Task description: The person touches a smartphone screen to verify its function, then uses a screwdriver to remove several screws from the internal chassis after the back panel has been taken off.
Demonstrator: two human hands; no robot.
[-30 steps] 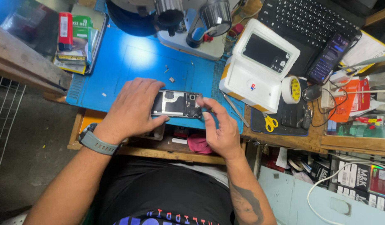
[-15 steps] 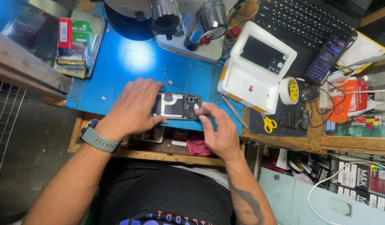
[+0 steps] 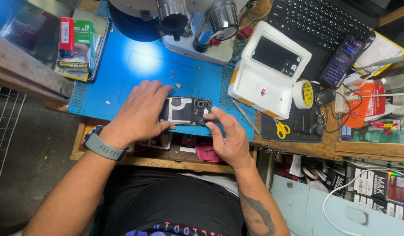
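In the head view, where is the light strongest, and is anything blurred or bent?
Head view: a bright spot glares on the blue mat below the microscope; the opened phone between left hand and right hand is sharp; the left floor is dim; edges look bent near the corners.

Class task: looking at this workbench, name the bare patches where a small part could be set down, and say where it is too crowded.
Free: the blue rubber mat between the left hand and the stacked packets; also the lit patch below the microscope. Crowded: around the opened black phone, the right hand, the white foam box and the yellow-handled scissors.
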